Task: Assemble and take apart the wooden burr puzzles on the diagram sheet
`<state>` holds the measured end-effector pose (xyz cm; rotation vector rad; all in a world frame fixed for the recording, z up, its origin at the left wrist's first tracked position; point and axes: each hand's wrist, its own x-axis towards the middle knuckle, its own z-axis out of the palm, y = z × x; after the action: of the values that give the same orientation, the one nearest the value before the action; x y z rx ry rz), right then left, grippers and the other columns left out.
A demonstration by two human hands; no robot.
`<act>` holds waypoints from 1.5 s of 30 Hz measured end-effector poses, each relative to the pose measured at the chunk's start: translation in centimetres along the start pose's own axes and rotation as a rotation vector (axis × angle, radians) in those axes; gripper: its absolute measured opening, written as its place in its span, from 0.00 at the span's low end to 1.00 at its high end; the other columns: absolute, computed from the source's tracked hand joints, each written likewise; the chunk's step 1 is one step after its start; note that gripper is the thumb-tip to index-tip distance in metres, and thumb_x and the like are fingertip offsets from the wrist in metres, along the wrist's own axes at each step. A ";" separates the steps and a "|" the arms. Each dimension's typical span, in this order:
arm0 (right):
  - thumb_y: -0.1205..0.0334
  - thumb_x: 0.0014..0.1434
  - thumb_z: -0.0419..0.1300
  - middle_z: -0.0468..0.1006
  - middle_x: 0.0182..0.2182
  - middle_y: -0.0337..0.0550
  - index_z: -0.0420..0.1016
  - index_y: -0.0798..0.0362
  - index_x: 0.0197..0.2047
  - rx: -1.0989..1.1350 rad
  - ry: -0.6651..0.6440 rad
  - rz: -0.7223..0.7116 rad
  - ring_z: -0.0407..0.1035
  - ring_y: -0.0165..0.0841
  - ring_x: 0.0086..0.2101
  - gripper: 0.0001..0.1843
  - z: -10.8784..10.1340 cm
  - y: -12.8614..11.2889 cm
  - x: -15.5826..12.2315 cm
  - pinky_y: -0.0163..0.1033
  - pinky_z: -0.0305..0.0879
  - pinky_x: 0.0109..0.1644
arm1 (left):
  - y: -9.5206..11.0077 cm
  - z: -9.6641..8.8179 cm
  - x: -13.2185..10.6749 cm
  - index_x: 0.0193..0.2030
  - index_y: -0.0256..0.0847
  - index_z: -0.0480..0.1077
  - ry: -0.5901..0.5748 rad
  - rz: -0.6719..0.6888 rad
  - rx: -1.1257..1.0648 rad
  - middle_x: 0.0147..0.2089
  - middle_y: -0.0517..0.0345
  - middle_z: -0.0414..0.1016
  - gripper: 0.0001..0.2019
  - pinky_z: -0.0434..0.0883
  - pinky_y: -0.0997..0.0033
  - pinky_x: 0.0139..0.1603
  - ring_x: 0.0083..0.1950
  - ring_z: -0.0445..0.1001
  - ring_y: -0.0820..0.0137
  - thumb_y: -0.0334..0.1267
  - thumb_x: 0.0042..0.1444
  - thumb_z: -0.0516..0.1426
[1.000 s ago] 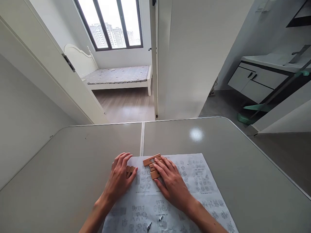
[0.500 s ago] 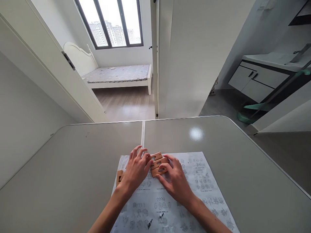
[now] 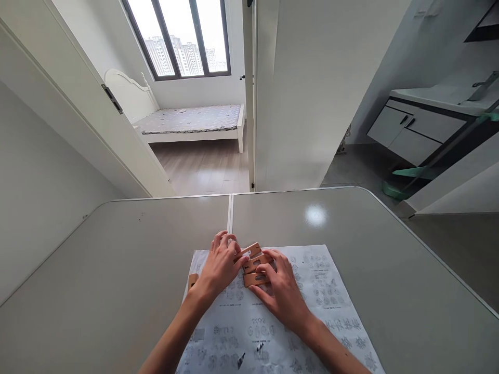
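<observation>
Three slotted wooden puzzle pieces lie between my hands, over a printed sheet (image 3: 234, 332). My left hand (image 3: 220, 267) has its thumb and fingers closed on the left end of the farthest wooden piece (image 3: 254, 249), which sits at a slant. Curled around the right side of the other two is my right hand (image 3: 279, 283), its fingertips on the middle wooden piece (image 3: 251, 265) and its thumb by the near wooden piece (image 3: 254, 279). Another wooden block (image 3: 192, 281) rests at the sheet's left edge, partly hidden behind my left wrist.
The grey table (image 3: 117, 291) has a pale seam (image 3: 231, 213) running away from me. Beyond its far edge stand a white door (image 3: 312, 93) and a bed (image 3: 191, 119). A sink cabinet (image 3: 417, 122) is at the right.
The farthest wooden piece has tipped and shifted against the middle one, with my left hand moving slightly. My right hand stays by the other two pieces. The view has shifted slightly.
</observation>
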<state>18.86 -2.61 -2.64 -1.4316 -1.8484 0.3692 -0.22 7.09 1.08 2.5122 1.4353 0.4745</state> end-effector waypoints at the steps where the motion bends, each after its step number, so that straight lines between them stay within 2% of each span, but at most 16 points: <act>1: 0.64 0.61 0.70 0.65 0.65 0.54 0.72 0.47 0.48 0.001 -0.003 0.002 0.59 0.54 0.67 0.15 0.0 0.0 0.0 0.63 0.66 0.67 | 0.0 0.1 -0.1 0.39 0.42 0.73 0.016 0.011 0.001 0.56 0.49 0.74 0.07 0.71 0.45 0.66 0.71 0.61 0.48 0.40 0.64 0.65; 4: 0.64 0.59 0.72 0.65 0.65 0.53 0.72 0.47 0.44 0.009 -0.014 0.020 0.58 0.54 0.67 0.14 -0.1 0.0 0.1 0.63 0.66 0.67 | 0.1 0.4 -0.4 0.43 0.43 0.73 0.069 0.032 -0.014 0.55 0.50 0.75 0.05 0.72 0.45 0.65 0.69 0.63 0.49 0.39 0.65 0.63; 8: 0.64 0.57 0.74 0.66 0.65 0.52 0.72 0.47 0.39 0.012 -0.026 0.016 0.58 0.55 0.67 0.14 -0.3 -0.1 0.1 0.64 0.66 0.67 | 0.3 0.3 -0.6 0.47 0.43 0.72 0.066 0.035 -0.027 0.55 0.50 0.75 0.06 0.72 0.46 0.65 0.69 0.64 0.51 0.38 0.65 0.62; 12: 0.63 0.60 0.72 0.67 0.64 0.51 0.74 0.47 0.36 0.030 -0.016 -0.007 0.59 0.55 0.67 0.10 -0.4 -0.2 0.1 0.64 0.66 0.66 | 0.6 -0.1 -0.6 0.48 0.44 0.73 0.101 0.049 -0.009 0.55 0.49 0.75 0.06 0.73 0.44 0.64 0.68 0.66 0.50 0.37 0.66 0.60; 15: 0.60 0.65 0.69 0.71 0.61 0.51 0.74 0.47 0.35 0.132 0.036 0.025 0.62 0.52 0.64 0.08 -0.6 -0.2 0.3 0.61 0.68 0.65 | 1.1 -0.5 -0.7 0.47 0.44 0.73 0.120 0.060 -0.020 0.56 0.49 0.75 0.04 0.73 0.45 0.64 0.68 0.66 0.51 0.38 0.68 0.59; 19: 0.51 0.71 0.61 0.76 0.53 0.50 0.75 0.47 0.35 0.359 0.147 0.186 0.70 0.47 0.56 0.14 -1.2 -0.2 0.7 0.54 0.71 0.59 | 1.8 -0.5 -1.0 0.44 0.45 0.75 0.069 0.112 -0.025 0.60 0.50 0.73 0.04 0.72 0.45 0.66 0.69 0.63 0.51 0.41 0.67 0.62; 22: 0.44 0.72 0.58 0.78 0.41 0.46 0.74 0.48 0.36 0.564 0.188 0.379 0.73 0.40 0.40 0.19 -1.5 -0.1 0.9 0.45 0.72 0.44 | 2.2 -0.1 -1.2 0.45 0.46 0.75 0.022 0.156 -0.014 0.64 0.51 0.70 0.06 0.70 0.43 0.68 0.73 0.60 0.50 0.44 0.65 0.64; 25: 0.38 0.72 0.56 0.75 0.30 0.39 0.70 0.49 0.36 0.798 0.189 0.539 0.67 0.34 0.28 0.23 -1.7 -0.2 1.0 0.39 0.67 0.33 | 2.5 0.2 -1.4 0.47 0.47 0.75 -0.007 0.174 -0.018 0.66 0.50 0.68 0.08 0.69 0.43 0.70 0.74 0.58 0.50 0.43 0.64 0.65; 27: 0.36 0.71 0.55 0.74 0.28 0.38 0.69 0.49 0.35 0.895 0.202 0.577 0.65 0.32 0.25 0.25 -1.7 -0.3 1.1 0.37 0.66 0.31 | 2.8 0.3 -1.4 0.49 0.47 0.75 -0.017 0.180 -0.025 0.66 0.50 0.67 0.08 0.69 0.44 0.70 0.74 0.59 0.50 0.41 0.65 0.64; 30: 0.35 0.70 0.56 0.69 0.26 0.34 0.68 0.48 0.36 0.917 0.264 0.633 0.60 0.29 0.24 0.25 -1.7 -0.3 1.1 0.34 0.61 0.27 | 3.2 0.3 -1.5 0.46 0.46 0.74 0.001 0.208 -0.041 0.65 0.51 0.69 0.02 0.70 0.46 0.69 0.73 0.60 0.52 0.37 0.68 0.61; 33: 0.35 0.69 0.57 0.67 0.27 0.34 0.69 0.48 0.36 0.980 0.329 0.698 0.58 0.28 0.24 0.25 -1.6 0.0 1.1 0.33 0.60 0.25 | 3.5 0.2 -1.7 0.43 0.46 0.72 0.030 0.208 -0.120 0.60 0.51 0.74 0.04 0.72 0.50 0.63 0.65 0.69 0.55 0.38 0.71 0.57; 35: 0.33 0.69 0.55 0.67 0.27 0.35 0.70 0.48 0.35 1.059 0.332 0.721 0.58 0.29 0.24 0.26 -1.4 0.3 1.1 0.33 0.59 0.25 | 3.8 0.1 -2.0 0.42 0.45 0.69 0.001 0.129 -0.255 0.47 0.54 0.78 0.08 0.74 0.58 0.51 0.47 0.76 0.62 0.41 0.73 0.53; 37: 0.32 0.69 0.54 0.66 0.26 0.35 0.70 0.49 0.34 1.123 0.311 0.737 0.58 0.29 0.24 0.28 -1.3 0.7 1.0 0.34 0.59 0.25 | 4.3 0.2 -2.4 0.40 0.45 0.66 -0.077 0.012 -0.465 0.32 0.61 0.73 0.13 0.69 0.68 0.35 0.31 0.69 0.69 0.45 0.75 0.49; 38: 0.31 0.69 0.53 0.66 0.26 0.35 0.71 0.49 0.34 1.149 0.301 0.739 0.58 0.29 0.24 0.29 -1.2 0.8 1.0 0.34 0.58 0.26 | 4.6 0.3 -2.6 0.39 0.44 0.64 -0.123 -0.036 -0.584 0.28 0.64 0.67 0.15 0.65 0.71 0.31 0.27 0.64 0.71 0.47 0.76 0.47; 41: 0.30 0.69 0.52 0.63 0.25 0.34 0.77 0.47 0.44 1.192 0.281 0.721 0.56 0.30 0.24 0.29 -1.2 0.8 0.9 0.35 0.56 0.26 | 5.3 0.7 -3.2 0.37 0.43 0.64 -0.204 -0.109 -0.856 0.25 0.67 0.60 0.19 0.58 0.74 0.26 0.25 0.57 0.74 0.51 0.76 0.45; 45: 0.30 0.70 0.51 0.61 0.26 0.34 0.78 0.46 0.58 1.168 0.218 0.710 0.55 0.30 0.25 0.33 -1.2 0.5 0.7 0.34 0.57 0.27 | 5.8 1.2 -3.5 0.37 0.41 0.66 -0.206 -0.156 -0.947 0.25 0.66 0.59 0.20 0.55 0.74 0.26 0.25 0.55 0.75 0.53 0.74 0.48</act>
<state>20.02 -2.09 -1.93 -1.1024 -0.5928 1.3066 3.18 1.14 1.29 1.6248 0.9738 0.6450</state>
